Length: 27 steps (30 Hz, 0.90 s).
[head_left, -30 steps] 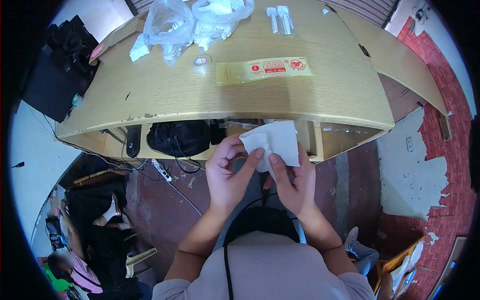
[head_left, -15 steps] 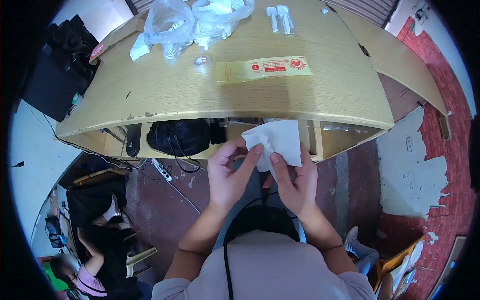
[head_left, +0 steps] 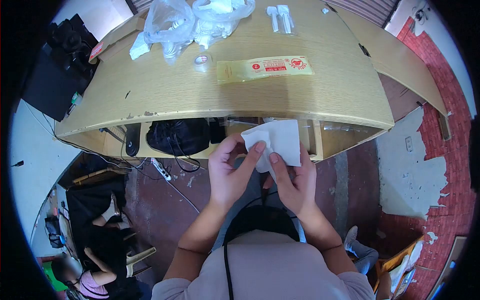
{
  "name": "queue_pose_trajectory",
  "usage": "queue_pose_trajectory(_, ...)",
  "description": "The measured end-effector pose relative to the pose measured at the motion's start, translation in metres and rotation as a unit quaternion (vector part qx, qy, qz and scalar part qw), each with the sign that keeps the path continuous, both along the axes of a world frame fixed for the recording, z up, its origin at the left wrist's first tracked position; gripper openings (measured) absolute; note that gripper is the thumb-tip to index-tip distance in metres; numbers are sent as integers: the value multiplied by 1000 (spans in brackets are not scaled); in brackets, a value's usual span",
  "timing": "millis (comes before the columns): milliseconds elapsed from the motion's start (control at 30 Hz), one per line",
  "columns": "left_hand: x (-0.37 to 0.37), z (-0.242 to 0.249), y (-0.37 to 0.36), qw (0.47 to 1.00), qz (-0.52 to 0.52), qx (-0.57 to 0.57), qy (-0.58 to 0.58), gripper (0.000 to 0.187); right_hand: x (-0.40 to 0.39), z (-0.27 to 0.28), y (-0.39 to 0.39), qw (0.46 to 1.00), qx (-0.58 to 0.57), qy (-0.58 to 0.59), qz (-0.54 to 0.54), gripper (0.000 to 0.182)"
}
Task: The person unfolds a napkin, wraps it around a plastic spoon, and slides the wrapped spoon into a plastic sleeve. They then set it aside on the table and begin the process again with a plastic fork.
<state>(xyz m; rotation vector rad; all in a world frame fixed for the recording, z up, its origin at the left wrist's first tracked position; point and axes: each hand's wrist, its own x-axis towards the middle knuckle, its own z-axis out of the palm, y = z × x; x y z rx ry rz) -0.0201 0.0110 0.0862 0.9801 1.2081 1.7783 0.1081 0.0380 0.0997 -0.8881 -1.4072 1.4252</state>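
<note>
A white paper napkin (head_left: 286,139), partly folded and creased on its left part, is held up in front of the desk's near edge. My left hand (head_left: 232,167) pinches its left side with the thumb on top. My right hand (head_left: 294,180) grips its lower edge, thumb also on top, close to the left thumb. Beyond the hands, a yellow printed plastic wrapper (head_left: 265,69) lies flat on the desk, and a roll of tape (head_left: 201,62) rests to its left.
On the desk (head_left: 165,95) are plastic bags of white items (head_left: 215,25) and wrapped white utensils (head_left: 281,20). A black bag (head_left: 179,136) sits in the open shelf below. Another person (head_left: 95,280) is at lower left; a shoe (head_left: 351,237) shows at right.
The napkin's creased left part looks flatter, with my hands nearly in the same place. At lower left, the other person's arm and head have shifted downward.
</note>
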Motion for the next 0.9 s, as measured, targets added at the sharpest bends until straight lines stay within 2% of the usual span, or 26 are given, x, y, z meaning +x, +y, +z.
queue_pose_trajectory(333, 2, 2, -1, 998, 14, 8, 63, 10, -1, -2, 3, 1000, -8, 1, 19, 27)
queue_pose_trajectory(433, 3, 2, 0, 998, 22, 6, 57, 10, -4, -1, 1, 998, -27, 53, 4, 25)
queue_pose_trajectory(900, -1, 5, 8, 999, -7, -1, 51, 20, -4, 2, -1, 999, -24, 26, 12, 19)
